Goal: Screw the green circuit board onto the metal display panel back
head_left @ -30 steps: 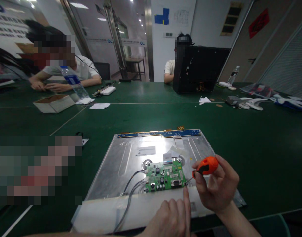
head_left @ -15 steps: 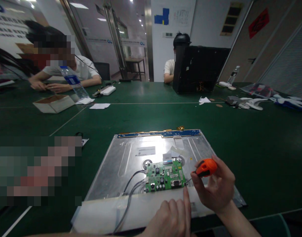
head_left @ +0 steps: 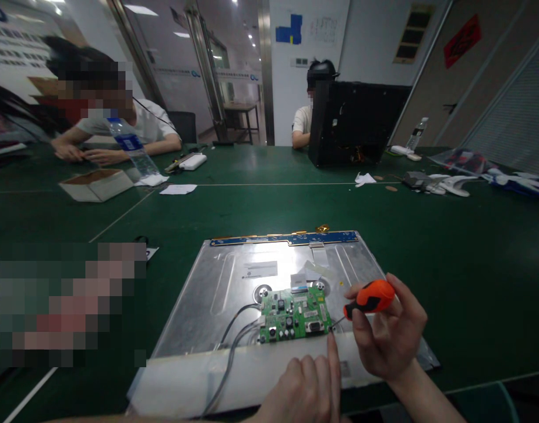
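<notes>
**Screwdriver tip down at the board's right corner**

Nearest the camera, the left hand [head_left: 307, 388] lay curled on the panel's white lower edge, forefinger stretched up to the corner of the green circuit board [head_left: 295, 313], steadying things there. Just beside it, the right hand [head_left: 390, 338] was wrapped around the orange-handled screwdriver [head_left: 369, 298], fingers closed on the grip, the thin shaft slanting down-left so the tip met the board's lower right corner. Whether the tip sat squarely in a screw head was too small to tell. To do this well, I'd judge the shaft wanted bringing more upright over the screw, with firm downward pressure so it wouldn't slip onto the components. Grey cables [head_left: 234, 338] ran off the board's left side. All of it sat on the silver metal back of a display panel [head_left: 234, 276], a blue strip [head_left: 287, 238] along its far edge. Beyond, on the green table [head_left: 472, 264], stood a cardboard box [head_left: 96, 183] and a water bottle [head_left: 131, 147], with a black computer case [head_left: 355, 123] further back and two people seated at the far side.
</notes>
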